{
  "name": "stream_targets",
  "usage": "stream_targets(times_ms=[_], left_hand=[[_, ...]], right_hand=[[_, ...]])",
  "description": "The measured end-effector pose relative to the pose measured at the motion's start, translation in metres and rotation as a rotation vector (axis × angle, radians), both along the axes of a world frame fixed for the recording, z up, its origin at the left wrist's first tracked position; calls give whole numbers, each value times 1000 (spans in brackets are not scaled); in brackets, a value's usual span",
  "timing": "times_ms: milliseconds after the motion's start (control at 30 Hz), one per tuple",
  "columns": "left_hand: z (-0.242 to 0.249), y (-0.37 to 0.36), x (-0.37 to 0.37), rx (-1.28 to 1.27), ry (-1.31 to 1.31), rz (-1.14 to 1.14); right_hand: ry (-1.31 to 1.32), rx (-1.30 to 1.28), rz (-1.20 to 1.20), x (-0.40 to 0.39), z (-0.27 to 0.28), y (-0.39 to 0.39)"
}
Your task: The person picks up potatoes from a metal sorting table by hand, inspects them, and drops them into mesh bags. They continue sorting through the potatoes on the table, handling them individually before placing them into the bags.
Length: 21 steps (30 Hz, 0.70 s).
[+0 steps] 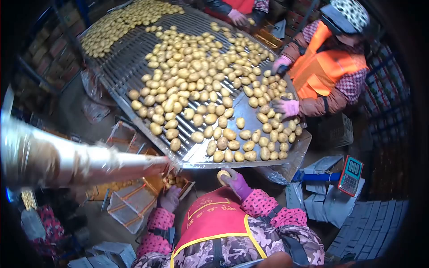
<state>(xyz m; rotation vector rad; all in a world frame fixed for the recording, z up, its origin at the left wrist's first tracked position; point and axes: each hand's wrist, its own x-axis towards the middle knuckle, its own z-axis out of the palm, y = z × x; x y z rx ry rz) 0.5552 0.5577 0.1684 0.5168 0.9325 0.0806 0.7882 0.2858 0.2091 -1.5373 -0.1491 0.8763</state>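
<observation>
In the head view my right hand (237, 184), in a purple-pink glove, is closed around a potato (223, 177) just off the near edge of the metal sorting table (192, 156). My left hand (170, 199), in a greyish-purple glove, hangs low on the left at the side of a small open box (187, 190) with potatoes (175, 180) in it. I cannot tell how its fingers are set. Many loose potatoes (187, 80) lie across the slatted table, with a looser group near its front edge.
A person in an orange vest (324, 67) works at the right side with both gloved hands among potatoes. Another person's gloved hand (237, 18) is at the far side. A thick wrapped pole (80, 163) crosses the left. A scale display (351, 175) and cartons stand at right.
</observation>
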Motion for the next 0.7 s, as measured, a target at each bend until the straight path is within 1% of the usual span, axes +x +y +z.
stream_targets(times_ms=[33, 67, 100, 133, 167, 200, 233, 300, 333, 367, 433, 500, 533, 567, 600, 633, 667, 700], left_hand=[[3, -9, 4, -122, -17, -70], [10, -19, 11, -207, -31, -172], [23, -31, 23, -254, -54, -289], [40, -44, 41, -265, -85, -388], [72, -57, 68, -174, -127, -500], [76, -69, 90, -144, -209, -478], [77, -82, 112, -111, -293, -455], [98, -94, 167, 2, -236, -455], [93, -98, 186, 58, -244, -420], [73, -96, 201, 23, -229, -385], [37, -84, 221, -214, -246, -361], [66, -90, 249, -206, -178, -261], [74, -97, 257, -201, -140, -195], [61, -103, 258, 193, -257, -315], [48, -110, 259, 611, -306, -369], [62, -108, 270, 537, -290, -332], [76, -106, 281, 463, -272, -292], [74, -101, 287, -120, -211, -86]], right_hand=[[-17, 24, -66, 6, -10, -6], [2, 7, -53, 16, -12, -11], [-8, 4, -137, 21, -7, -11], [-10, 13, -211, 25, -2, -7], [-26, 13, -296, 28, 1, -1], [1, 52, -288, 31, 10, 1], [-180, 43, -128, 35, 14, -3], [-537, 18, 195, 47, 25, -13], [-283, 156, 243, 57, 31, -22], [-470, 3, 214, 71, 33, -34], [-839, -311, 150, 101, 37, -62], [-1131, -656, 25, 135, 10, -93], [-1098, -798, 145, 150, 1, -102], [-1062, -932, 278, 162, -9, -107], [-1116, -955, 299, 178, -26, -106], [-1162, -996, 327, 194, -32, -100], [-1195, -997, 287, 215, -38, -94], [-1231, -1000, 238, 237, -40, -82]])
